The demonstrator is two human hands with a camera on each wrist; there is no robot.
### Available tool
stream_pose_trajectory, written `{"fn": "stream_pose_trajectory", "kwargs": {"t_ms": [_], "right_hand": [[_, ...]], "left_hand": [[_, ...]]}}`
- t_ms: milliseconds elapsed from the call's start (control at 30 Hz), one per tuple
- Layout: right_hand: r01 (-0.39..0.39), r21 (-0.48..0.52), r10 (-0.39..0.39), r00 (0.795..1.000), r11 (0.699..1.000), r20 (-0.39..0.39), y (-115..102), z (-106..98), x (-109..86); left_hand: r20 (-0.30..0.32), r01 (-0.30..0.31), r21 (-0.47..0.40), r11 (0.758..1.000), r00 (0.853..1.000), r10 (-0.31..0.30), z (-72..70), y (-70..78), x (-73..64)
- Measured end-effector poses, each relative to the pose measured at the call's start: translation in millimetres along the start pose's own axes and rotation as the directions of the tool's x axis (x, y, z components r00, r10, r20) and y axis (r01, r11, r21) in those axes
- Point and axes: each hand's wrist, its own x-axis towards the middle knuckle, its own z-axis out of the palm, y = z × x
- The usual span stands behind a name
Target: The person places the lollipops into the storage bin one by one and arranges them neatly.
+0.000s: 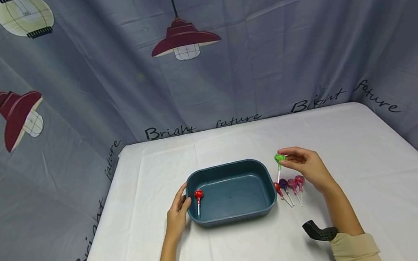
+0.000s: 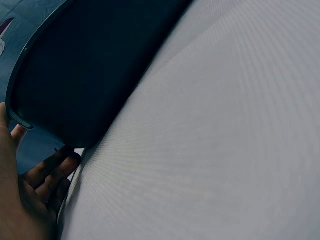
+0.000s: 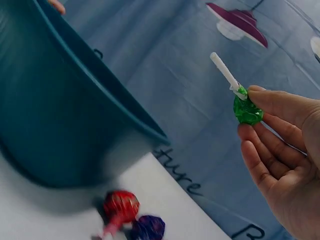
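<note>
A dark teal rectangular basin (image 1: 234, 219) sits on the white table with one red-wrapped lollipop (image 1: 198, 194) inside, near its left end. At the basin's left end, my left hand (image 1: 177, 214) holds the side, thumb at the rim and other fingers along the outer wall; the left wrist view shows those fingers (image 2: 52, 175) low against it. My right hand (image 1: 308, 168) pinches a green-wrapped lollipop (image 3: 247, 109) by its candy head, above the table just right of the basin. In the head view its white stick points down.
Below the right hand several lollipops lie by the basin's right end, among them a red one (image 3: 121, 206), a purple one (image 3: 148, 228) and a pink one (image 1: 292, 183). A grey printed curtain (image 1: 226, 86) hangs behind the white table (image 1: 253, 251).
</note>
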Motion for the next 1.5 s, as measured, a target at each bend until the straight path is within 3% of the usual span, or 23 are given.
{"fn": "stream_pose_trajectory", "kwargs": {"t_ms": [67,167,333,667,867,1167,1500], "right_hand": [[-0.004,0.004,0.004,1.000,1.000,0.006,-5.7,6.5,1.8],[-0.009,0.013,0.009,1.000,1.000,0.019,-20.1,17.3,2.4],[-0.009,0.017,0.008,0.998,1.000,0.061,-37.8,32.5,4.0],[0.007,0.034,-0.011,0.993,0.999,0.117,-8.9,57.4,15.7],[0.012,0.038,-0.018,0.989,0.999,0.150,-8.8,73.6,18.3],[0.030,0.043,-0.039,0.973,0.999,0.228,-34.4,95.9,14.3],[0.079,0.044,-0.089,0.947,0.996,0.308,-8.2,129.0,27.4]], "left_hand": [[0.008,0.002,-0.002,1.000,1.000,-0.002,-1.3,9.2,-2.9],[0.007,0.005,-0.002,1.000,1.000,-0.005,-1.3,8.4,-3.2],[-0.020,-0.003,0.012,1.000,1.000,0.004,2.4,-11.4,2.2],[-0.022,0.002,0.011,1.000,1.000,-0.002,2.7,-12.4,0.7],[-0.017,0.010,0.015,1.000,1.000,-0.010,2.7,-11.1,1.3],[-0.008,0.000,0.006,1.000,1.000,0.000,0.8,-9.6,2.2],[-0.020,0.014,0.016,1.000,1.000,-0.013,2.4,-12.9,3.6]]}}
